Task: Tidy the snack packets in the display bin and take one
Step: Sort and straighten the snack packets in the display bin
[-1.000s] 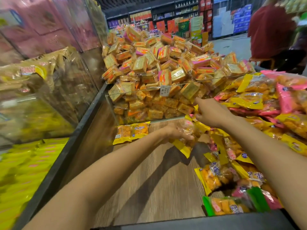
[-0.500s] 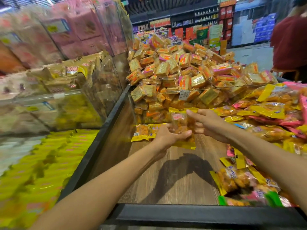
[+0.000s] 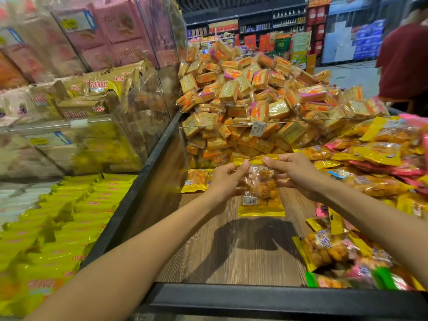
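Observation:
A yellow-edged clear snack packet [image 3: 260, 195] hangs upright above the wooden floor of the display bin [image 3: 231, 246]. My left hand [image 3: 225, 180] pinches its top left corner and my right hand [image 3: 295, 172] pinches its top right edge. Another yellow packet [image 3: 196, 179] lies flat at the bin's back left. A heap of yellow, pink and green snack packets [image 3: 375, 181] fills the bin's right side, and more of these packets [image 3: 331, 251] lie at the front right.
The bin's black rim [image 3: 254, 297] runs along the front and left. Behind a clear divider [image 3: 289, 122] is a tall pile of small orange biscuit packs [image 3: 254, 93]. Yellow wafer packs [image 3: 58, 228] fill the left bin. A person in a red top [image 3: 405, 59] stands at the far right.
Both hands have lifted the packet off the heap's edge, brought it towards me and turned it upright, and now hold it by its top edge. The view has shifted left.

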A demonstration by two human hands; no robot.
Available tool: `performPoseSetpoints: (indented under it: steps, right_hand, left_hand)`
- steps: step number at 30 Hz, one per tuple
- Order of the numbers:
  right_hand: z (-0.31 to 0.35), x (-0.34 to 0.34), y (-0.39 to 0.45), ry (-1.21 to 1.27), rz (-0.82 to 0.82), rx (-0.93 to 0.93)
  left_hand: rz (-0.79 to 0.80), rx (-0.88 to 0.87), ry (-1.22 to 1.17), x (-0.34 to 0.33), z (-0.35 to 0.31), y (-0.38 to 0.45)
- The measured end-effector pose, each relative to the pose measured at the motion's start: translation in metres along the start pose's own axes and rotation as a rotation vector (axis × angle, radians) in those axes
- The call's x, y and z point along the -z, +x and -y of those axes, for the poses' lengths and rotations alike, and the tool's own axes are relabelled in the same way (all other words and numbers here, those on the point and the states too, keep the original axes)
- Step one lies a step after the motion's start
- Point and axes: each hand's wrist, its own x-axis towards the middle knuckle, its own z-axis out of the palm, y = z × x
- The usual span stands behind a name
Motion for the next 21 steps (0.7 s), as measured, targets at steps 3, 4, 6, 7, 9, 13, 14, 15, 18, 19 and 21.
performPoseSetpoints:
  steps: [3,4,6,7,9,13,14,15,18,19,21]
  right_hand:
    - [0.002,-0.001,-0.001,0.007,-0.002,-0.001]
    - [0.002,0.0,-0.001,0.012,-0.004,0.004]
    - [0.001,0.001,0.0,0.021,-0.013,0.005]
    - [0.002,0.001,0.0,0.027,-0.013,-0.005]
    - [0.003,-0.001,-0.001,0.04,-0.008,-0.024]
    - [0.005,-0.002,-0.001,0.084,0.098,-0.055]
    - [0.005,-0.002,-0.001,0.059,0.145,-0.068]
    - [0.005,-0.001,-0.002,0.016,0.198,-0.089]
    - [0.003,-0.005,-0.005,-0.129,0.351,-0.104]
    - [0.002,-0.006,-0.005,-0.139,0.385,-0.094]
    - [-0.002,-0.007,-0.004,-0.047,0.417,-0.085]
  left_hand:
    - [-0.025,0.003,-0.002,-0.001,-0.004,0.0]
    - [-0.037,0.005,-0.001,-0.001,-0.005,0.0]
    - [-0.075,-0.007,0.01,-0.001,-0.006,0.001]
    - [-0.098,-0.018,0.016,-0.001,-0.006,0.002]
    - [-0.143,-0.039,0.031,0.0,-0.006,0.002]
    - [-0.165,-0.049,-0.01,0.003,-0.011,-0.001]
    - [-0.176,-0.041,-0.047,0.004,-0.013,-0.001]
    - [-0.18,-0.032,-0.09,0.006,-0.015,0.0]
    - [-0.186,-0.01,-0.166,0.012,-0.02,0.003]
    - [-0.181,-0.005,-0.174,0.014,-0.02,0.003]
    - [-0.166,0.014,-0.177,0.015,-0.02,0.004]
